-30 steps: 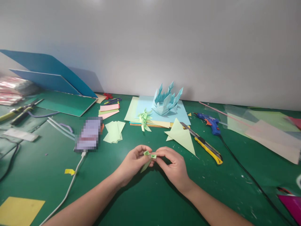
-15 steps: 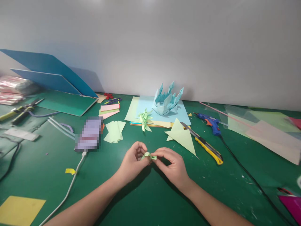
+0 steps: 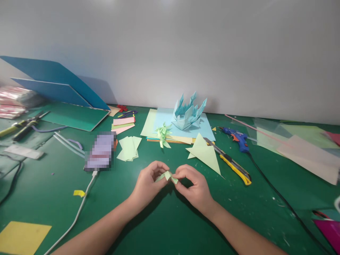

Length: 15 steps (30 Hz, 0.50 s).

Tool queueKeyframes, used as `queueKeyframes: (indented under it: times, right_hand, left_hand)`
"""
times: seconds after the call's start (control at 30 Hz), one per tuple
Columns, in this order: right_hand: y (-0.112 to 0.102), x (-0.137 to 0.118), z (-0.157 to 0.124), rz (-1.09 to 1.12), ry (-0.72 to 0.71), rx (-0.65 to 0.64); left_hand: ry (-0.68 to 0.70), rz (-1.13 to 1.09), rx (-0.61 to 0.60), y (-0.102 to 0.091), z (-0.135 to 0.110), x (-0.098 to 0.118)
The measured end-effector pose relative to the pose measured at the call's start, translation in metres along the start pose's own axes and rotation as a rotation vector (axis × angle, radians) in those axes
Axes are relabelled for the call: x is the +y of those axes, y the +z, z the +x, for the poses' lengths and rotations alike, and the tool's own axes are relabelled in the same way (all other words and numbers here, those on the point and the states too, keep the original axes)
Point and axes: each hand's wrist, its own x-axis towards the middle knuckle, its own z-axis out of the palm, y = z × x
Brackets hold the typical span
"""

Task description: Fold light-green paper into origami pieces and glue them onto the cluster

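Note:
A small folded piece of light green paper (image 3: 168, 175) is held between my two hands, just above the green table. My left hand (image 3: 151, 182) is closed on its left part, with thumb in front and fingers behind. Fingertips of my right hand (image 3: 195, 186) pinch its right end. Some of the folds are hidden by the fingers. Beyond my hands stands a green folded-paper cluster (image 3: 163, 134). Light green paper rectangles (image 3: 129, 148) lie to the left of it, and light green paper triangles (image 3: 205, 156) to the right.
A blue origami piece (image 3: 187, 115) sits on stacked paper sheets (image 3: 151, 124). On the right lie a yellow utility knife (image 3: 235, 168) and a blue glue gun (image 3: 240, 140) with its cord. A phone (image 3: 101, 150) on a white cable, pliers (image 3: 23, 125) and blue boards (image 3: 61, 90) are on the left.
The folded green paper has turned slightly in my fingers, its right end now tipping downward. Both hands have shifted only a little.

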Motion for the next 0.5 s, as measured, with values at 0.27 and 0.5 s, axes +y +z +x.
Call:
queueKeyframes:
  times: [0.27,0.5]
  right_hand:
    - [-0.0034,-0.0006,0.0005,-0.108,-0.055,-0.033]
    - [-0.0011,-0.0013,0.0007,-0.079,-0.062,-0.012]
  left_hand:
    - [0.037,0.067,0.022,0.0006,-0.0013,0.0021]
    - [0.077,0.105,0.020,0.0006,-0.0018,0.0016]
